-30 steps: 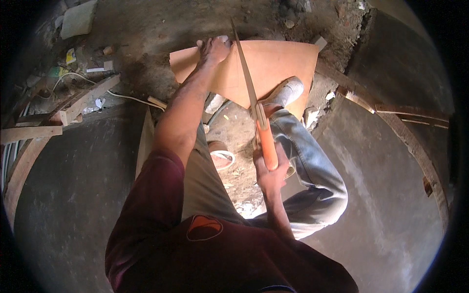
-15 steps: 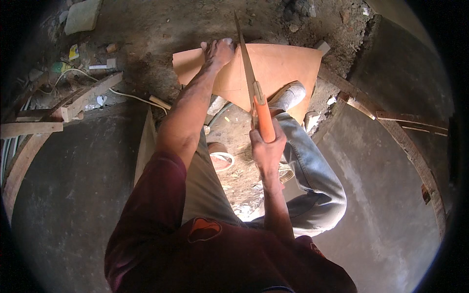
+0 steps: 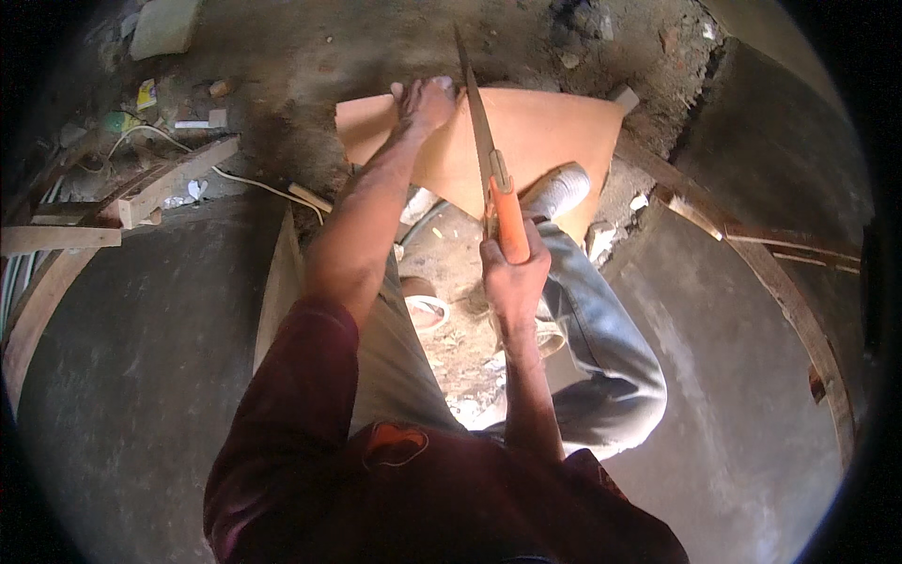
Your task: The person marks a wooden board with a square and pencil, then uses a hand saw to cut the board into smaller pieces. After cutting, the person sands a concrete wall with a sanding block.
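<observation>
A light brown plywood board [image 3: 554, 132] lies tilted ahead of me, with my grey shoe [image 3: 556, 192] pressed on its near edge. My left hand [image 3: 425, 101] rests flat on the board's far left part, fingers over the edge. My right hand [image 3: 512, 273] grips the orange handle of a hand saw [image 3: 489, 160]. The saw's blade runs up across the board just to the right of my left hand.
Two curved grey concrete surfaces [image 3: 141, 376] flank me left and right. Wooden planks [image 3: 150, 188] and a white cable [image 3: 254, 183] lie at the left, more wood strips [image 3: 752, 235] at the right. Dirt and rubble cover the ground beyond the board.
The saw has been pushed forward along the board, with my right hand moving up and away from my body. My left hand has stayed on the board.
</observation>
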`<move>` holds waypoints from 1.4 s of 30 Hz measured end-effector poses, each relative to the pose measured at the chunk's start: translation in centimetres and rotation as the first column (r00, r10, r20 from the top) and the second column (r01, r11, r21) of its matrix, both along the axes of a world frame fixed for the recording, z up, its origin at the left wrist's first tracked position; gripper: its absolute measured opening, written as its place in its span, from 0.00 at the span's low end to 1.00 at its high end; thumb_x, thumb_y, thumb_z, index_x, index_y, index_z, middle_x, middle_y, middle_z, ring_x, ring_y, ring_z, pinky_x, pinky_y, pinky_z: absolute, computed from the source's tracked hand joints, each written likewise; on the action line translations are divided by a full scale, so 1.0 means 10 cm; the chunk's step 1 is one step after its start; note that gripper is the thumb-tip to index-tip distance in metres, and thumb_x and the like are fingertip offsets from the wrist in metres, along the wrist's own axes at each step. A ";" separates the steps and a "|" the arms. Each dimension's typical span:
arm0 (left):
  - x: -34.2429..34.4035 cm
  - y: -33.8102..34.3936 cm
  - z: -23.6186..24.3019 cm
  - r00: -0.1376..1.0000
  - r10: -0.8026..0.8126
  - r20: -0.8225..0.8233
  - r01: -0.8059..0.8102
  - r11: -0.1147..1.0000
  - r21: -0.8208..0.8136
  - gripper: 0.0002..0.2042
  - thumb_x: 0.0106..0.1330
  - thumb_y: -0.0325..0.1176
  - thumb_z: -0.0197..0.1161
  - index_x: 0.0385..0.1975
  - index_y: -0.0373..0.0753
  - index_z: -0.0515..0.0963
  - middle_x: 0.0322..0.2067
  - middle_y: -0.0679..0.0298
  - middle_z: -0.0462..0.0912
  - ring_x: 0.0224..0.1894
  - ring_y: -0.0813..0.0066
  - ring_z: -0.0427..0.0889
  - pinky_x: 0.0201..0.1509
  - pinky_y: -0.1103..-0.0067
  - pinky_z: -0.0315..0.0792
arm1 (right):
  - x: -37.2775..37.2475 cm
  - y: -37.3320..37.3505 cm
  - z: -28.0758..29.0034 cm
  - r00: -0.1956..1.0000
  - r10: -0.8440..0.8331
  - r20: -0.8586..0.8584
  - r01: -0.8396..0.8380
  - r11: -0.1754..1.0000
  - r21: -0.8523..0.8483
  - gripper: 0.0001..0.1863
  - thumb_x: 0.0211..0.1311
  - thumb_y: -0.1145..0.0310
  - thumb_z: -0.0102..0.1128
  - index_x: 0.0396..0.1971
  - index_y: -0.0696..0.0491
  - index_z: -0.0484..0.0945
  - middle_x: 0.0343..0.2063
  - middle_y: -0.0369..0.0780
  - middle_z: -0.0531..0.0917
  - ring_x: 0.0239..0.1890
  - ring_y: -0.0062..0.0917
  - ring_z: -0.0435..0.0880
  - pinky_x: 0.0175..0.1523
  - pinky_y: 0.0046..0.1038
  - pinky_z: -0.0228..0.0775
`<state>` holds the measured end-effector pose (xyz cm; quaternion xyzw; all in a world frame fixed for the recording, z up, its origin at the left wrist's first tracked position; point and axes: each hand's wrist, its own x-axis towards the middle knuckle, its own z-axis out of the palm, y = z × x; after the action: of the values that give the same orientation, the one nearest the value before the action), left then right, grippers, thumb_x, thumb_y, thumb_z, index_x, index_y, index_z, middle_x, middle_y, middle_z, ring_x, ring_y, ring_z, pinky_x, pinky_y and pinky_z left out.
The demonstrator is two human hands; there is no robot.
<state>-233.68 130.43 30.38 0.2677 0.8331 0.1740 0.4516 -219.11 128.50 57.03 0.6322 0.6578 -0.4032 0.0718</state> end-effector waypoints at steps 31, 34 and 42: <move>0.05 -0.06 -0.17 0.998 0.054 -0.028 -0.051 0.993 0.105 0.18 0.70 0.53 0.51 0.37 0.47 0.83 0.42 0.55 0.85 0.49 0.48 0.80 0.52 0.53 0.61 | 0.38 -0.29 1.06 1.000 0.014 -0.006 -0.014 0.999 -0.041 0.13 0.46 0.78 0.58 0.35 0.62 0.77 0.24 0.48 0.81 0.27 0.36 0.83 0.40 0.35 0.75; 0.00 -0.06 -0.05 0.999 0.039 0.016 -0.040 0.999 0.036 0.18 0.70 0.52 0.51 0.37 0.46 0.82 0.43 0.53 0.84 0.51 0.49 0.80 0.57 0.51 0.60 | 0.34 -0.10 0.47 0.996 0.088 -0.031 -0.087 0.996 0.018 0.13 0.50 0.75 0.60 0.37 0.63 0.79 0.26 0.43 0.81 0.28 0.23 0.78 0.38 0.27 0.71; -0.18 -0.01 0.11 0.983 -0.109 0.146 0.113 0.993 -0.021 0.15 0.72 0.46 0.51 0.48 0.47 0.78 0.49 0.53 0.82 0.55 0.48 0.78 0.59 0.56 0.67 | -0.14 0.16 -0.25 1.000 0.010 0.000 -0.010 1.000 0.017 0.10 0.49 0.70 0.62 0.29 0.60 0.75 0.21 0.49 0.78 0.24 0.35 0.77 0.36 0.34 0.71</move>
<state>-235.43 130.33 31.44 0.2939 0.7844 0.1554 0.5236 -220.54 130.08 54.49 0.6296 0.6643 -0.3970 0.0683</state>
